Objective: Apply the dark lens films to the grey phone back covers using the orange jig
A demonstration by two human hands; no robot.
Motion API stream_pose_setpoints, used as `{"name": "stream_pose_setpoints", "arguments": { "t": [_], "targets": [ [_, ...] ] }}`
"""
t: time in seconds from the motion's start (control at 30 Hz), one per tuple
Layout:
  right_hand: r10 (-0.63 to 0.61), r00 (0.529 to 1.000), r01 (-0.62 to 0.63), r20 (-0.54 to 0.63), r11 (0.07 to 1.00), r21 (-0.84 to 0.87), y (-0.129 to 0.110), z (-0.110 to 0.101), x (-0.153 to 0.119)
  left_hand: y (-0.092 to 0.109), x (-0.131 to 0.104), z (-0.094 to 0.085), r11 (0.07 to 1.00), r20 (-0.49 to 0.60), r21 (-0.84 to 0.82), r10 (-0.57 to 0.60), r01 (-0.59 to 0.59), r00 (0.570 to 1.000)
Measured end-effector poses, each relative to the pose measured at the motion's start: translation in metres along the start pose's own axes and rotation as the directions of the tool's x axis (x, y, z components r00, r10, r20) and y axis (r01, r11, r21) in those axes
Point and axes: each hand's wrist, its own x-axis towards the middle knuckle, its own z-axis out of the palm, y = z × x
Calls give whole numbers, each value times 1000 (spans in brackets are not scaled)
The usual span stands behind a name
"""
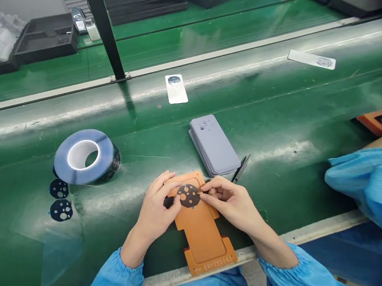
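Just above an orange fixture plate [204, 237], a round black adhesive sticker [189, 196] with several holes sits between my two hands. Thumb and forefinger of my left hand [159, 198] are closed at its left edge. On the opposite edge, my right hand [231, 199] pinches it between thumb and forefinger. Whether the sticker touches the plate, I cannot tell. A slim dark tool, perhaps tweezers [241, 169], sticks out past my right hand; its other end is hidden. Behind the plate lies a stack of grey-lilac phone back panels [214, 141] with camera holes.
Left on the green bench stands a roll of blue film [86, 157], its strip carrying more black stickers [61, 210]. Two white cards [176, 88] lie farther back. At right are a co-worker's blue sleeve [381, 180] and another orange fixture [381, 121]. Black trays [47, 37] stand behind the metal rail.
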Motion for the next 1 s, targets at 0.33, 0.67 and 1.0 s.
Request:
{"name": "stream_pose_setpoints", "arguments": {
  "t": [0.33,0.67,1.0],
  "targets": [
    [-405,913,308,-60,777,-549,-49,-64,60,-2,-2,0,994,-24,97,44,-41,999],
    [-24,946,265,323,631,-729,-46,-102,176,-9,-7,-2,990,-70,130,57,-47,996],
    [-67,964,223,256,726,-651,-54,-102,188,-16,-5,-9,991,-136,135,26,-7,990]
  ]
}}
